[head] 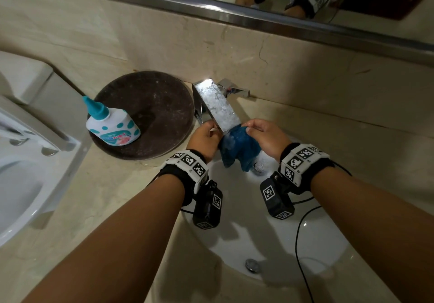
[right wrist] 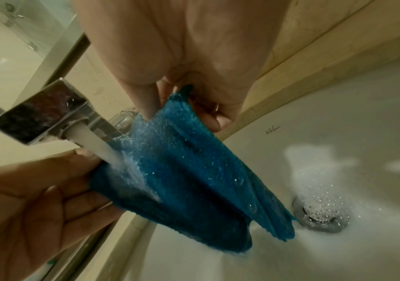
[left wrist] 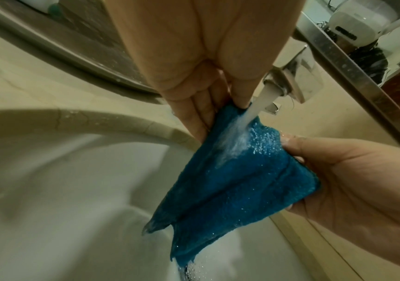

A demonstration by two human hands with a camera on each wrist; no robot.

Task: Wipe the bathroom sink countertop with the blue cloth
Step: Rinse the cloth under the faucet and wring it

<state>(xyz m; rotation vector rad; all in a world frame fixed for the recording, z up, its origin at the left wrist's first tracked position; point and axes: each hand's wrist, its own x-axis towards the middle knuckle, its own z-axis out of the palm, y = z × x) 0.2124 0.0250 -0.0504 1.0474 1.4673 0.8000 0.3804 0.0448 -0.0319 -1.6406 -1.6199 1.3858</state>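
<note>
Under the running faucet [head: 217,105], the left hand [head: 204,138] and right hand [head: 265,138] each pinch the blue cloth [head: 239,147], soaking it; wringing likely comes next, before wiping the counter [head: 105,197].

My left hand [head: 203,138] and right hand [head: 263,138] hold the cloth [head: 239,148] between them under the tap [head: 217,104], over the sink [head: 270,232] (drain [head: 259,166] just below). A bottle [head: 110,121] stands on the round tray [head: 159,105] left of the tap.
</note>
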